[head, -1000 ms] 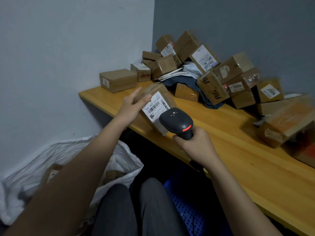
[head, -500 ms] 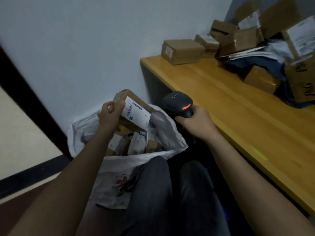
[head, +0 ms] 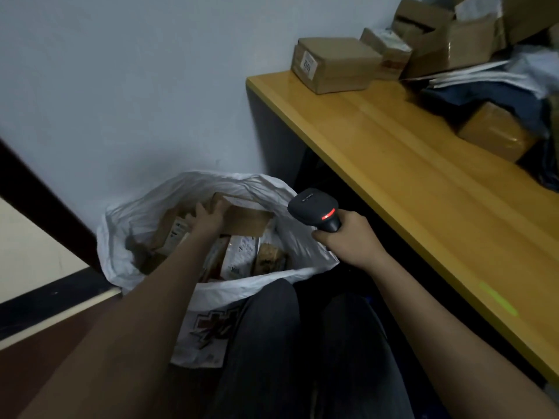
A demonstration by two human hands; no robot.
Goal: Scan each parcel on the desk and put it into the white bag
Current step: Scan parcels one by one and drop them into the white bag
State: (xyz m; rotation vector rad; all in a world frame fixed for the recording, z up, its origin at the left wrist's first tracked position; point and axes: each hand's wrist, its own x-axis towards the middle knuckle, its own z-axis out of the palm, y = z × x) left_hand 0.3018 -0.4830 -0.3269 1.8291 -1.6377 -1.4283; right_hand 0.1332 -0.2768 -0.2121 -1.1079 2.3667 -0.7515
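Both hands grip: left point(head: 207, 219) has lowered parcel point(head: 242, 222) into bag point(head: 130, 225), right point(head: 348, 237) scanner point(head: 314, 208).

the picture is looking dim and a little grainy, with soft light falling on the pale wall point(head: 127, 86). the desk point(head: 423, 189) top is showing a weak sheen and a small green light patch point(head: 497, 300). the scanner point(head: 317, 211) is glowing red. the parcels point(head: 453, 40) at the top right edge are blurring and bending from the wide lens.
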